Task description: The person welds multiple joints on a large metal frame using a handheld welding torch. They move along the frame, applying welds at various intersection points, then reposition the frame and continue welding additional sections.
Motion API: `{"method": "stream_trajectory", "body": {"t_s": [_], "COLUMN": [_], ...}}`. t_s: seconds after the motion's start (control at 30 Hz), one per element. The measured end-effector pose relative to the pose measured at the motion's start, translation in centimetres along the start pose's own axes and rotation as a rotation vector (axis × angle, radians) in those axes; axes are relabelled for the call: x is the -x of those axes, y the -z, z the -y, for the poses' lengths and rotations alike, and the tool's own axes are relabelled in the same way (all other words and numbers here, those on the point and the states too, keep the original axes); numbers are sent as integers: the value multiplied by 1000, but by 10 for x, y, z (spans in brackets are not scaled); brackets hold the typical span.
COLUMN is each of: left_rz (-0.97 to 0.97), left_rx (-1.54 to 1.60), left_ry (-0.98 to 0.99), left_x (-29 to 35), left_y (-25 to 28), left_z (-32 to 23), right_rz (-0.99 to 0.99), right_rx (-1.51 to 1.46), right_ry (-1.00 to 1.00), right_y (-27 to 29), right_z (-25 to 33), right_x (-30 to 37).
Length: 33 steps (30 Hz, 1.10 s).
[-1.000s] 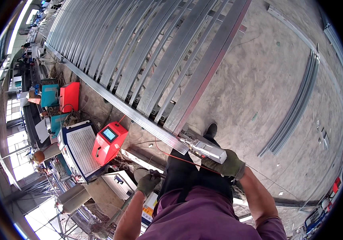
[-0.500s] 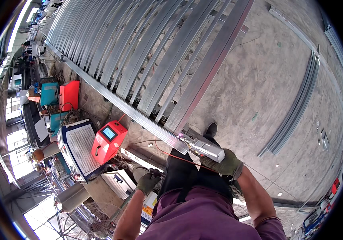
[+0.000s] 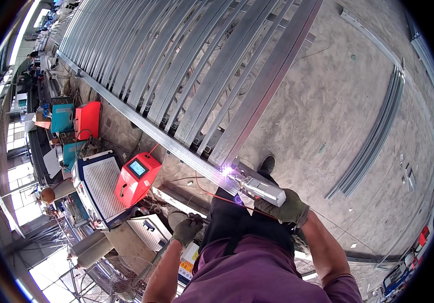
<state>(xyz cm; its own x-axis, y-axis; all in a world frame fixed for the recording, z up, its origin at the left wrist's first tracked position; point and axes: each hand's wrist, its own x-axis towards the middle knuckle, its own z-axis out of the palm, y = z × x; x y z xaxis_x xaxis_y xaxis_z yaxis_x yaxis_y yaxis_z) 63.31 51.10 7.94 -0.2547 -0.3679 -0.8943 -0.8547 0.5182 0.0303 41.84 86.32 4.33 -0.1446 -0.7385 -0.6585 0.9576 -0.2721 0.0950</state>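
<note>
Boxy silvery torch [image 3: 263,190] beside long grooved metal rail [image 3: 176,147]

Head-worn view, looking down (fisheye).

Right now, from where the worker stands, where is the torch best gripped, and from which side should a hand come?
Probably by its rear end, from the picture's lower right, where the gloved right hand holds the torch. Its long body slants up and left, keeping that end farthest from the bright glow between its tip and the metal frame.
</note>
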Motion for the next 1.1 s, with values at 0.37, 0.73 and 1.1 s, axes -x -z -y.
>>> {"method": "stream_trajectory", "body": {"t_s": [0.37,0.73,1.1], "left_rz": [-3,-56,56], "left_rx": [22,-48,-65], "left_ry": [20,-35,-67], "left_x": [1,-22,-53], "left_y": [2,-15,27], "left_z": [-7,34,39], "right_rz": [29,-287,-663], "right_rx": [381,1207,1014], "right_ry": [135,463,941], "right_y": [-6,-31,-52], "right_z": [-2,-7,-17], "right_x": [5,58,110]}}
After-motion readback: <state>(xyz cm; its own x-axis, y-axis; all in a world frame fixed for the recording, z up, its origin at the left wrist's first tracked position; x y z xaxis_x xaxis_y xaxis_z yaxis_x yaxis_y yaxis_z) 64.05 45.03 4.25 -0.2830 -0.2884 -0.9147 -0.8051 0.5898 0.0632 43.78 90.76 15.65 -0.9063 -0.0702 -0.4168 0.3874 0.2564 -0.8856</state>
